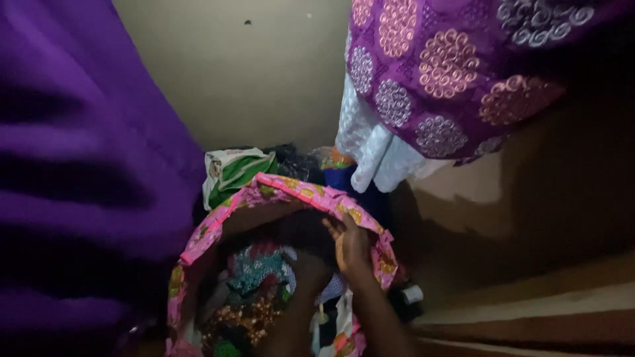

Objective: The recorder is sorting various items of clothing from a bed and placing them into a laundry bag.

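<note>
One fabric basket (pixel 218 225), two hanging garments (pixel 456 79).

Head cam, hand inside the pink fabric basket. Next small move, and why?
Probably lower the right hand and close it on the teal patterned cloth. The hand is open, palm against the inner rim of the pink fabric basket, gripping nothing, and that cloth lies just below it on top of the pile. The left hand isn't clearly visible.
</note>
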